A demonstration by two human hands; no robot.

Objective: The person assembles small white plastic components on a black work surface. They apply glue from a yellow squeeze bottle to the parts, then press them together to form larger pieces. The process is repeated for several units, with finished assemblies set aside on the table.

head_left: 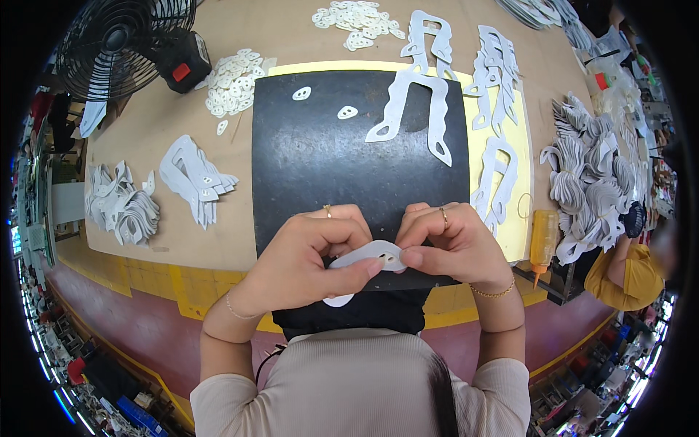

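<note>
My left hand (309, 251) is closed on a curved pale grey cut-out piece (355, 253), its thumb pressed on top. At the piece's right end sits a small cream oval tab with dark holes (389, 257). My right hand (462, 244) pinches that end between thumb and fingers; the fingertips are partly hidden. Both hands are over the near edge of a black mat (313, 175). Farther off on the mat lie two loose oval tabs, one on the left (301, 93) and one nearer the middle (347, 112), and a wavy U-shaped grey piece (408, 102) at the right.
Heaps of oval tabs (234, 84) lie beyond the mat. Stacked grey pieces (195, 175) are at the left, with larger bundles (590, 175) at the right. A black fan (120, 44) stands far left. A yellow squeeze bottle (543, 240) lies near the right edge.
</note>
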